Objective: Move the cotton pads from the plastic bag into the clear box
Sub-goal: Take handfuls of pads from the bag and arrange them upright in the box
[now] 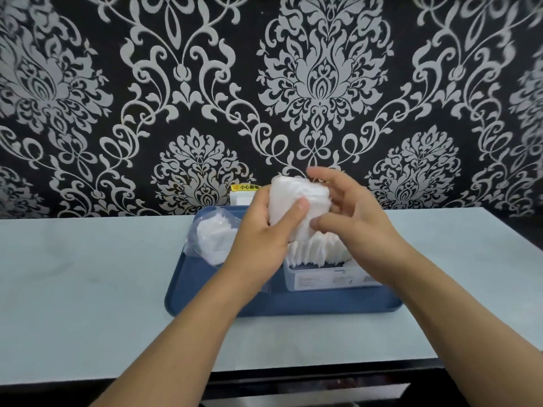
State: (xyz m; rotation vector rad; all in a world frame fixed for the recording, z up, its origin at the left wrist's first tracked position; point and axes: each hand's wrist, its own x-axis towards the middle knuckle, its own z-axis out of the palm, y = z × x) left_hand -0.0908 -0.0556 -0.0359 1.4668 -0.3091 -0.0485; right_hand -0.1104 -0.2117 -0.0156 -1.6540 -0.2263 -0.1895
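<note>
**Pad stack held above box, frame centre**

A stack of white pads (pixel 296 204) is raised at the centre of the frame, directly above the box (pixel 329 277). The left hand (pixel 264 230) grips the stack from the left, thumb pressed across its front. The right hand (pixel 352 218) sits at the stack's right side with fingers spread and partly curled; whether it grips the stack cannot be told.

The box stands below and right of centre, on the tray (pixel 264 306). More pads stand on edge inside it, rising above its rim. A printed label shows on its front wall.

The bag (pixel 210 239) lies left of the box, on the tray's left part, with pads inside.

The tray rests on the pale table (pixel 88 283). Patterned wallpaper (pixel 205 83) fills the upper frame.
</note>
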